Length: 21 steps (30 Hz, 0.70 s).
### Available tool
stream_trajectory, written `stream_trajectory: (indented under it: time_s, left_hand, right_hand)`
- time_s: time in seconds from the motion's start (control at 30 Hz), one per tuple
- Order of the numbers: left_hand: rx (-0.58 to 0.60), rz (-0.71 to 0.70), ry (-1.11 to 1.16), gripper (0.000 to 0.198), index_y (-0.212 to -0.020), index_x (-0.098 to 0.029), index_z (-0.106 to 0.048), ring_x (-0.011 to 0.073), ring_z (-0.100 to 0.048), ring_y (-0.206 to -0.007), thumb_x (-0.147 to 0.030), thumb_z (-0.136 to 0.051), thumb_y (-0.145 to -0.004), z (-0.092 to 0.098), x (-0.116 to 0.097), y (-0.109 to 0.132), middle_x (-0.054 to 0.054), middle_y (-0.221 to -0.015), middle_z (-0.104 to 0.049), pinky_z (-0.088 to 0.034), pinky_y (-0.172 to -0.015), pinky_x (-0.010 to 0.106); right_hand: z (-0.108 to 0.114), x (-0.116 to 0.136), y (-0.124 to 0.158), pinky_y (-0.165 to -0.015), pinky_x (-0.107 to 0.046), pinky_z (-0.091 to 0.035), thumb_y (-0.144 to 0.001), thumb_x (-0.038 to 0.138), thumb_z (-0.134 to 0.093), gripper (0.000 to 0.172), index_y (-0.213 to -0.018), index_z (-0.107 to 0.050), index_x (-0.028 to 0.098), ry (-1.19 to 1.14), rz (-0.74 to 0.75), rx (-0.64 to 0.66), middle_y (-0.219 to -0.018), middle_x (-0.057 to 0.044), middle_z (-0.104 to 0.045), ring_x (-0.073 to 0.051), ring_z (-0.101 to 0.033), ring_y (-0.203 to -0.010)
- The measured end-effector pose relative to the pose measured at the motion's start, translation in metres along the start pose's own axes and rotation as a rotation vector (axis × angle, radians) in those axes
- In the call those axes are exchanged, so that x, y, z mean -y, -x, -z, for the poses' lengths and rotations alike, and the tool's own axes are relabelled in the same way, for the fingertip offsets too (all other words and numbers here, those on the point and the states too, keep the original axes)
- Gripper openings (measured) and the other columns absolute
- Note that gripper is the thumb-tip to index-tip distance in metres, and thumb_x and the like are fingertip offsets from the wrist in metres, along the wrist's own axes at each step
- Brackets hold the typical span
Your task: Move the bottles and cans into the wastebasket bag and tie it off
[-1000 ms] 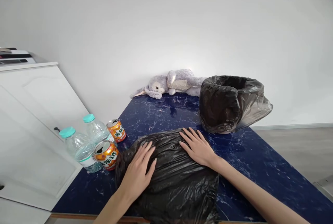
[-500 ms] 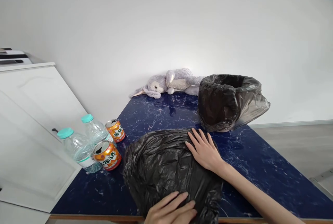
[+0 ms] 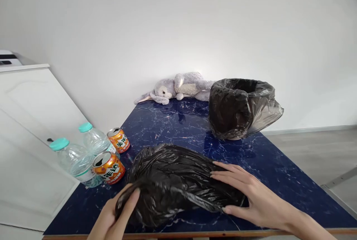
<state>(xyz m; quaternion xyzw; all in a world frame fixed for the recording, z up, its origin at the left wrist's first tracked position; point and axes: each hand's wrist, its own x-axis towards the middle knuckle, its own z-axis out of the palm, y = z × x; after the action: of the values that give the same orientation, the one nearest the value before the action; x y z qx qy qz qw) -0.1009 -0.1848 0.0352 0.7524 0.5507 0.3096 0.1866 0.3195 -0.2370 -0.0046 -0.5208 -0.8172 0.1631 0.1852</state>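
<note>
A crumpled black plastic bag (image 3: 173, 184) lies bunched on the near part of the dark blue marble table (image 3: 173, 125). My left hand (image 3: 111, 217) at the bottom edge pinches the bag's near left corner, thumb over the plastic. My right hand (image 3: 248, 195) lies against the bag's right side with fingers stretched out and spread, thumb under its edge.
A bin lined with a black bag (image 3: 240, 108) stands at the far right of the table. Two orange cans (image 3: 108, 166) and two clear bottles with teal caps (image 3: 74, 160) sit at the left edge. A grey plush toy (image 3: 175, 88) lies by the wall. A white cabinet (image 3: 28, 121) stands left.
The bag has been gathered from a flat spread into a bunched roll. My left hand moved from its top to its near left corner and gripped it; my right hand slid to its right side.
</note>
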Motion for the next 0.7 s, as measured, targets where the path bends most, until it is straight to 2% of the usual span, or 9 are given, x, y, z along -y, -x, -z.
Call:
stream_trajectory:
  time_s: [0.07,0.13,0.2,0.27,0.43,0.5,0.6,0.63,0.7]
  left_hand:
    - [-0.003,-0.024,0.025,0.045,-0.122,-0.023,-0.078,0.0299,-0.077,-0.121,-0.056,-0.052,-0.106,0.000,-0.021,-0.017,0.006,-0.119,-0.083,-0.064,-0.101,0.034]
    - [-0.018,-0.077,-0.020,0.044,-0.114,-0.022,-0.075,0.0273,-0.082,-0.098,-0.056,-0.047,-0.108,0.000,-0.037,-0.032,0.005,-0.099,-0.083,-0.066,-0.087,0.031]
    - [-0.047,-0.127,-0.125,0.044,-0.107,-0.022,-0.071,0.0244,-0.077,-0.064,-0.056,-0.043,-0.110,0.002,-0.044,-0.045,0.001,-0.069,-0.073,-0.061,-0.064,0.029]
    - [-0.079,-0.172,-0.262,0.040,-0.111,-0.021,-0.068,0.0244,-0.070,-0.050,-0.051,-0.040,-0.110,0.004,-0.045,-0.057,-0.002,-0.056,-0.064,-0.052,-0.052,0.028]
    - [0.008,-0.103,-0.740,0.041,-0.138,-0.012,-0.058,0.0357,-0.079,-0.069,-0.033,-0.035,-0.111,-0.007,-0.051,-0.097,0.010,-0.075,-0.076,-0.056,-0.057,0.036]
    - [-0.017,-0.134,-0.845,0.047,-0.149,-0.006,-0.052,0.0396,-0.080,-0.084,-0.028,-0.035,-0.111,-0.016,-0.058,-0.108,0.019,-0.097,-0.080,-0.062,-0.069,0.046]
    - [-0.180,-0.416,-0.753,0.048,-0.154,-0.008,-0.052,0.0405,-0.067,-0.132,-0.024,-0.037,-0.111,-0.030,-0.070,-0.108,0.026,-0.148,-0.064,-0.056,-0.108,0.058]
    - [-0.179,-0.528,-0.695,0.047,-0.154,-0.012,-0.053,0.0379,-0.058,-0.144,-0.024,-0.038,-0.112,-0.034,-0.074,-0.104,0.021,-0.156,-0.059,-0.049,-0.119,0.057]
    - [-0.052,-0.706,-0.594,0.045,-0.157,-0.021,-0.053,0.0314,-0.045,-0.156,-0.028,-0.040,-0.114,-0.044,-0.078,-0.094,0.010,-0.162,-0.057,-0.040,-0.129,0.054]
  right_hand:
    - [-0.005,0.004,-0.002,-0.123,-0.058,-0.046,-0.103,0.059,-0.064,0.050,-0.148,-0.067,0.037,-0.009,0.001,-0.056,-0.148,-0.007,-0.069,-0.035,-0.053,-0.150]
    - [-0.010,0.007,-0.005,-0.117,-0.052,-0.051,-0.108,0.051,-0.058,0.032,-0.130,-0.077,0.036,-0.019,0.021,-0.111,-0.131,-0.006,-0.078,-0.031,-0.062,-0.141]
    - [-0.013,0.007,-0.008,-0.107,-0.045,-0.057,-0.112,0.045,-0.050,0.032,-0.115,-0.080,0.033,-0.044,0.014,-0.175,-0.121,-0.006,-0.080,-0.028,-0.069,-0.128]
    - [-0.017,0.003,-0.010,-0.097,-0.041,-0.060,-0.113,0.046,-0.046,0.037,-0.106,-0.079,0.030,-0.081,-0.046,-0.255,-0.117,-0.007,-0.079,-0.027,-0.073,-0.115]
    - [-0.022,-0.011,-0.016,-0.079,-0.039,-0.060,-0.112,0.053,-0.041,0.045,-0.092,-0.073,0.028,-0.128,-0.259,-0.332,-0.097,-0.006,-0.080,-0.028,-0.077,-0.090]
    - [-0.021,-0.013,-0.020,-0.075,-0.039,-0.060,-0.111,0.054,-0.040,0.044,-0.096,-0.072,0.028,-0.183,-0.313,-0.328,-0.093,-0.006,-0.080,-0.030,-0.078,-0.089]
    - [-0.017,-0.005,-0.025,-0.076,-0.040,-0.063,-0.110,0.057,-0.040,0.042,-0.116,-0.071,0.029,-0.221,-0.364,-0.398,-0.103,-0.008,-0.082,-0.033,-0.080,-0.098]
    - [-0.016,0.001,-0.025,-0.080,-0.043,-0.064,-0.109,0.058,-0.042,0.043,-0.124,-0.070,0.029,-0.180,-0.361,-0.453,-0.111,-0.009,-0.082,-0.033,-0.079,-0.104]
    - [-0.017,0.017,-0.024,-0.096,-0.050,-0.062,-0.109,0.056,-0.045,0.044,-0.136,-0.065,0.028,-0.039,-0.297,-0.568,-0.132,-0.012,-0.076,-0.035,-0.074,-0.121]
